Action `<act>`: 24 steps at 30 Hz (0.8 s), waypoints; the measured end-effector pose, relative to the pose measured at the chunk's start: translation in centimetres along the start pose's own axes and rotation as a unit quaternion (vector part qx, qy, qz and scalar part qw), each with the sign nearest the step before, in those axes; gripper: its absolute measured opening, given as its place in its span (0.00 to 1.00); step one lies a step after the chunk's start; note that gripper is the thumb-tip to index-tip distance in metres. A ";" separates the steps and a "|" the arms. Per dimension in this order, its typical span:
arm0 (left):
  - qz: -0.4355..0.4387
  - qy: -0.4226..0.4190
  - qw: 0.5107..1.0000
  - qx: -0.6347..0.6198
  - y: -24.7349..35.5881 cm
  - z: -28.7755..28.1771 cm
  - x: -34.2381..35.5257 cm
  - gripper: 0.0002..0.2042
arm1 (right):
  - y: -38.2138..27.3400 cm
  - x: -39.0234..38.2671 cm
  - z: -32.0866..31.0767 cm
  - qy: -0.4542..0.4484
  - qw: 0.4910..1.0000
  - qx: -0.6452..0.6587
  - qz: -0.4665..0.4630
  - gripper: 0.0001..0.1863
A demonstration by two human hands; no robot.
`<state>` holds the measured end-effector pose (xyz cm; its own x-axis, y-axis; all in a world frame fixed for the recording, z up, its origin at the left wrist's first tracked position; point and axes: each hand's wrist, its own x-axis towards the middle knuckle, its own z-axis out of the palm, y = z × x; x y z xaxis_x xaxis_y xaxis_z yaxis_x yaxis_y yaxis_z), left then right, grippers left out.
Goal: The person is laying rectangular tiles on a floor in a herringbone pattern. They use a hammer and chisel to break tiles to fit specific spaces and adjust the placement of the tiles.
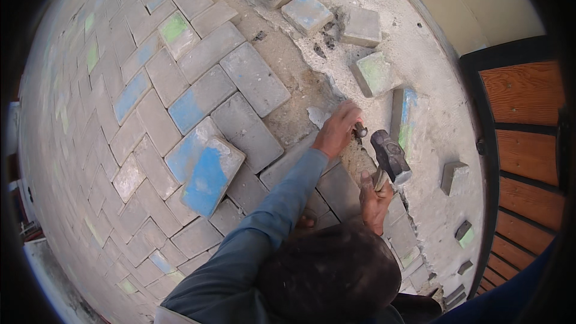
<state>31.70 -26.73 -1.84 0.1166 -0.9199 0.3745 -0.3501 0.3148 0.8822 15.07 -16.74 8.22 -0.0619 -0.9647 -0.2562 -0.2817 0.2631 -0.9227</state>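
My left hand [339, 131] is closed round a short metal chisel [360, 129], whose round dark end sticks out beside the fingers. It is over the broken edge between the pavers and the concrete strip; the chisel's tip is hidden. In my right hand [375, 207] is the handle of a hammer [391, 156]. The heavy dark hammer head is raised a little to the right of the chisel, apart from it. A dark rounded shape [330, 270] in front hides my right forearm.
Grey paving blocks [162, 75] cover the left side; a loose blue-painted block [213, 177] lies tilted on them. Bare sand [294, 99] shows along the broken edge. Several loose blocks [361, 26] lie on the concrete strip [444, 120]. A brown panelled gate [523, 144] borders the right.
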 end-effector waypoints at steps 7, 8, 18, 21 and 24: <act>-0.002 0.009 1.000 -0.001 0.7 -0.3 0.8 0.14 | -9.1 0.3 0.5 0.044 0.904 0.161 -0.394 0.13; -0.002 0.013 1.000 -0.002 0.8 -0.1 0.8 0.14 | -5.6 1.1 0.3 0.030 0.906 0.183 -0.381 0.11; -0.034 0.026 0.999 -0.014 -0.7 0.2 0.5 0.16 | -7.9 -0.1 -2.0 -0.007 0.972 0.081 -0.220 0.13; -0.017 0.039 0.999 0.005 0.0 0.1 0.7 0.16 | -10.0 1.0 0.3 0.039 0.904 0.186 -0.384 0.14; -0.006 0.036 0.999 0.003 1.3 1.7 1.5 0.14 | 0.5 3.5 -1.7 -0.004 0.987 -0.026 -0.160 0.13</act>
<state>29.87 -28.12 -0.55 0.1879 -0.9040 0.3841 -0.3538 0.3025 0.8851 13.12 -19.98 7.33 0.0464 -0.9980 0.0436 -0.3345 -0.0566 -0.9407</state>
